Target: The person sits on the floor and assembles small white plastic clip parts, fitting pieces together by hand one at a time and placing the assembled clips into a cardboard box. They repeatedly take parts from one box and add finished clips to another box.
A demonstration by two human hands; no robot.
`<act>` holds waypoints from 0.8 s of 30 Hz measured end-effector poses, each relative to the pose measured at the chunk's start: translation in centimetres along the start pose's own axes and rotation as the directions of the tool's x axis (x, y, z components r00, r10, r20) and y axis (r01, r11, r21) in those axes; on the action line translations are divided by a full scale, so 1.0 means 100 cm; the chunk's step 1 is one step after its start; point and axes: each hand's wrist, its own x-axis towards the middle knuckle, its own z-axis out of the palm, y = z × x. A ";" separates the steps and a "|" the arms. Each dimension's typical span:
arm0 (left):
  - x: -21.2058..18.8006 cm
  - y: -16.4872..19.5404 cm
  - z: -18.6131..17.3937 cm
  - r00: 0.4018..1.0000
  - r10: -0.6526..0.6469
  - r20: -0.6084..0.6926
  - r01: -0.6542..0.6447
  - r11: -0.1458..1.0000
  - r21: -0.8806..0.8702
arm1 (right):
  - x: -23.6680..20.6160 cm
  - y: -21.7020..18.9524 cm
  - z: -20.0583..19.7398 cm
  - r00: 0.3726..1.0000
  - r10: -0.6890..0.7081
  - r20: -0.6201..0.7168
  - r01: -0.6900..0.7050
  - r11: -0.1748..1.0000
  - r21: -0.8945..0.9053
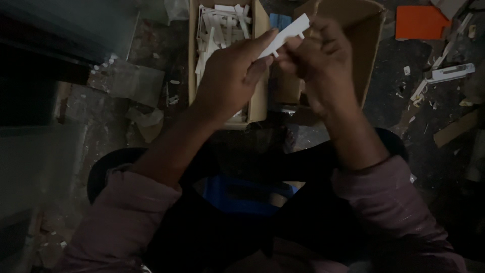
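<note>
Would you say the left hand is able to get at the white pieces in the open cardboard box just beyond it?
Probably yes: the left hand hangs right over the topless box of white pieces, though it now grips a white strip.

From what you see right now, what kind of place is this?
Probably a small workshop, with work done low over the floor. Both hands, left hand and right hand, hold a flat white plastic strip; an open cardboard box of similar white pieces stands below; white scraps litter the dark floor.

White strip's (284,36) lower end hidden — behind the left hand (233,76).
</note>
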 end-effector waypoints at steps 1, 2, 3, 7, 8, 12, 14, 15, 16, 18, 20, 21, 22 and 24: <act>0.001 -0.003 -0.002 1.000 0.023 -0.013 -0.023 1.000 0.000 | 0.001 -0.003 -0.002 0.999 -0.035 0.035 0.036 0.999 -0.004; 0.001 -0.004 -0.004 0.998 0.057 -0.021 -0.058 0.998 -0.014 | 0.002 -0.007 -0.006 0.995 -0.069 0.069 0.070 0.998 -0.007; 0.002 -0.005 -0.006 0.995 0.092 -0.029 -0.093 0.995 -0.029 | 0.003 -0.011 -0.011 0.989 -0.103 0.102 0.104 0.995 -0.009; 0.005 -0.004 -0.014 1.000 0.015 0.022 -0.013 0.997 -0.071 | 0.002 -0.013 -0.022 0.960 -0.188 0.207 0.230 0.952 -0.200; 0.006 -0.002 -0.015 0.999 -0.030 0.039 0.034 0.993 -0.113 | 0.002 -0.011 -0.024 0.956 -0.200 0.213 0.246 0.945 -0.218; 0.010 0.000 -0.020 0.984 -0.144 0.106 0.161 0.971 -0.175 | 0.002 -0.008 -0.027 0.945 -0.252 0.210 0.307 0.906 -0.291; 0.011 0.000 -0.022 0.988 -0.114 0.101 0.131 0.972 -0.192 | 0.003 -0.008 -0.026 0.943 -0.262 0.206 0.320 0.886 -0.337; 0.011 -0.001 -0.022 0.994 -0.068 0.082 0.085 0.973 -0.216 | 0.003 -0.009 -0.025 0.942 -0.267 0.204 0.326 0.875 -0.359; 0.010 -0.002 -0.022 0.998 -0.022 0.062 0.037 0.970 -0.239 | 0.004 -0.009 -0.024 0.936 -0.286 0.205 0.342 0.873 -0.347; 0.009 -0.006 -0.020 0.995 -0.070 0.065 0.082 0.976 -0.200 | 0.006 -0.009 -0.023 0.925 -0.320 0.204 0.372 0.869 -0.325; 0.009 -0.013 -0.019 0.998 -0.050 0.031 0.055 0.984 -0.169 | 0.007 -0.009 -0.023 0.913 -0.350 0.211 0.388 0.903 -0.185; 0.012 -0.020 -0.021 1.000 -0.007 -0.003 0.007 0.988 -0.155 | 0.007 -0.008 -0.023 0.908 -0.361 0.213 0.389 0.914 -0.112; 0.013 -0.025 -0.021 0.999 0.039 -0.037 -0.044 0.990 -0.138 | 0.006 -0.008 -0.025 0.905 -0.366 0.215 0.398 0.908 -0.129; 0.009 -0.035 -0.024 0.997 0.078 0.006 -0.076 0.978 -0.192 | 0.005 -0.008 -0.032 0.897 -0.383 0.221 0.422 0.890 -0.172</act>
